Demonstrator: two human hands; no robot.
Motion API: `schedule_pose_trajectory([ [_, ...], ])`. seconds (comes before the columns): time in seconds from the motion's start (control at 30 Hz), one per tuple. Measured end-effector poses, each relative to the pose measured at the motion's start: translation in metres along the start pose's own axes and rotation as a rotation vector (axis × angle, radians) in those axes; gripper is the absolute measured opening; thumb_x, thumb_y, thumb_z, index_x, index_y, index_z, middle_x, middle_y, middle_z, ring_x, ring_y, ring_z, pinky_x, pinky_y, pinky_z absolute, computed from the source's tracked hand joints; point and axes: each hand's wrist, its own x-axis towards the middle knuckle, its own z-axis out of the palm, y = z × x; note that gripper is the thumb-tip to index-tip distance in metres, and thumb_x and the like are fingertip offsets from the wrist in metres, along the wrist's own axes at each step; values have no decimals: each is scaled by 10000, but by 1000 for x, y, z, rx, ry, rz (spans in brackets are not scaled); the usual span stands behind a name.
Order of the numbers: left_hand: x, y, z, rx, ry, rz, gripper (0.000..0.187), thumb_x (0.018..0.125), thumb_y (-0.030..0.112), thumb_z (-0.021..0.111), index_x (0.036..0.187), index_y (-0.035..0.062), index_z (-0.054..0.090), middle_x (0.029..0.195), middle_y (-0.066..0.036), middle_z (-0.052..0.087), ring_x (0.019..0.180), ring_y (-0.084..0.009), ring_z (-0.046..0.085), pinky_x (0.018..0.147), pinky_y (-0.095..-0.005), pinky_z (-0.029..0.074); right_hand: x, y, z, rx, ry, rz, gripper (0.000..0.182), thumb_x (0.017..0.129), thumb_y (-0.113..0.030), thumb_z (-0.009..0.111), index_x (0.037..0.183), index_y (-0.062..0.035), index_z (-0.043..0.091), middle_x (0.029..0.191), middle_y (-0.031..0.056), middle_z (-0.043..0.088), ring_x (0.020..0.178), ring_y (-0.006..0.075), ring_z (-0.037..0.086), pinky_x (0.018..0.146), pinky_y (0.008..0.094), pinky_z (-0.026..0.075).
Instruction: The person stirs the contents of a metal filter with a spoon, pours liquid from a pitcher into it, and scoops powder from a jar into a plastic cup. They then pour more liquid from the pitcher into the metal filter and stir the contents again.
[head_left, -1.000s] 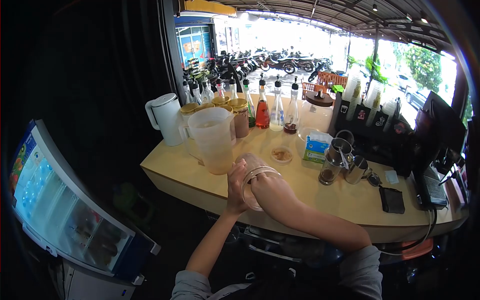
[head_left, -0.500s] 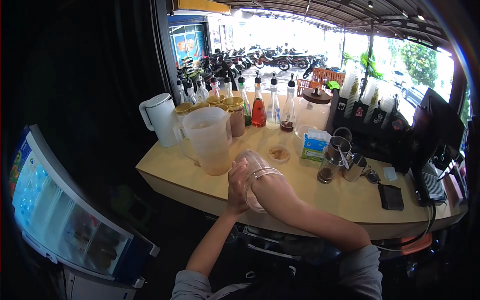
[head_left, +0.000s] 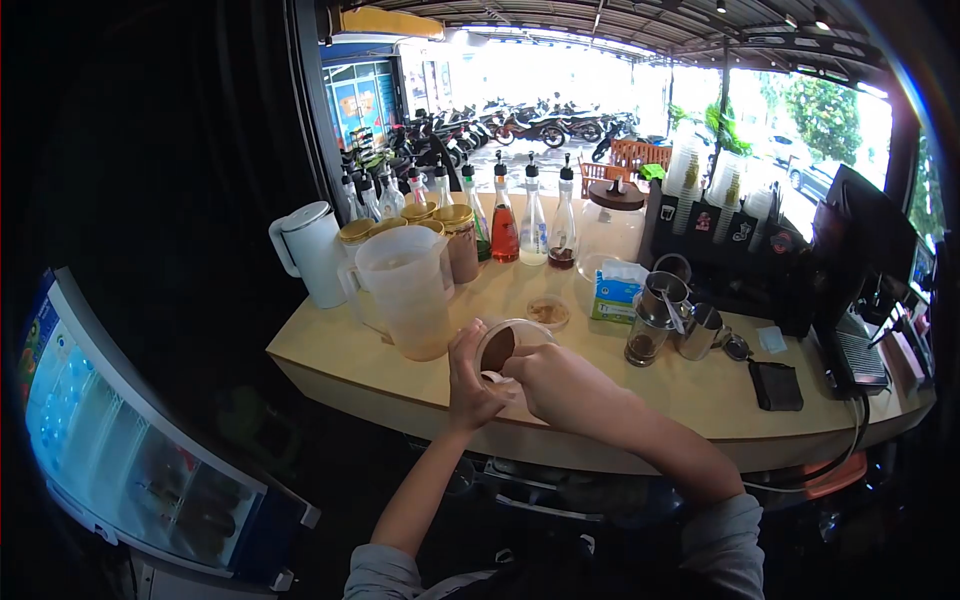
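My left hand is wrapped round the side of a clear jar, which is tilted with its mouth toward me. Brown powder shows inside it. At the mouth of the jar is my right hand, its fingers closed on a small white scoop. Behind my left hand stands a large translucent pitcher. A round lid with brown residue lies beyond the jar.
A white kettle and gold-lidded jars stand at the back left, beside pump bottles. Toward the right are a tissue pack, a glass, a metal pitcher and a dark pouch.
My right hand has drawn back from inside the jar to its mouth, and the scoop now shows. The jar has turned, bringing the brown powder into sight. The view has shifted slightly.
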Motion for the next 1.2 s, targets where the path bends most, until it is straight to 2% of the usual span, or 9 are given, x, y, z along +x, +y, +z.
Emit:
schedule_pose_trajectory([
  [0.1,9,10,-2,18,-31,-84,972,605,276,862,1359,2,313,1311,-206,406,1231,-382,415,1022,-460,382,-6,13,-13,128,97,-54,201,731,38,538,890,51,659,876,211,657,832,381,625,761,402,505],
  [0.2,15,15,-3,-4,-73,-191,1000,586,271,867,1371,8,306,1298,-200,399,1218,-377,424,1025,-449,382,-12,24,-30,201,196,-48,207,758,39,532,907,36,676,793,177,669,737,301,649,698,343,500],
  [0.27,18,13,-3,-1,-104,-176,1010,574,257,869,1377,15,306,1299,-196,394,1217,-375,425,1021,-449,386,-16,33,-37,417,202,151,181,790,-13,548,905,32,680,699,160,645,665,232,641,619,330,485],
  [0.3,21,13,-3,5,-134,-163,1021,562,244,871,1382,22,306,1299,-191,390,1215,-372,427,1017,-449,391,-18,39,-39,444,183,212,183,818,-33,557,931,33,684,676,97,636,618,142,593,593,271,458],
  [0.33,22,13,-1,-1,-135,-158,1021,562,244,871,1382,22,306,1299,-191,390,1215,-372,427,1017,-449,391,-20,48,-37,440,190,216,183,818,-33,557,931,33,684,676,97,636,618,142,593,593,271,458],
  [0.43,27,13,4,-52,-136,-190,1007,556,202,862,1385,46,314,1293,-183,391,1213,-370,429,1009,-448,399,-29,71,-35,712,203,324,185,888,-52,552,1008,-10,686,734,-22,603,590,24,488,523,177,371],
  [0.63,31,15,16,-96,-140,-223,982,561,151,840,1386,63,316,1281,-176,387,1197,-367,439,1000,-449,406,-46,87,-32,1109,281,481,196,872,-35,536,992,53,663,705,13,570,526,38,411,476,191,300],
  [0.83,32,25,24,-48,-158,-229,991,560,149,840,1391,67,307,1271,-175,387,1204,-361,429,1011,-445,400,-58,100,-29,1318,341,511,208,892,-29,512,1034,67,631,732,28,576,515,32,423,442,168,310],
  [1.2,32,36,50,-146,-152,-249,989,565,169,831,1386,34,298,1260,-176,371,1204,-345,419,1023,-438,392,-72,108,-55,1262,441,516,231,893,-18,498,1053,96,621,726,46,574,525,34,414,475,170,330],
])
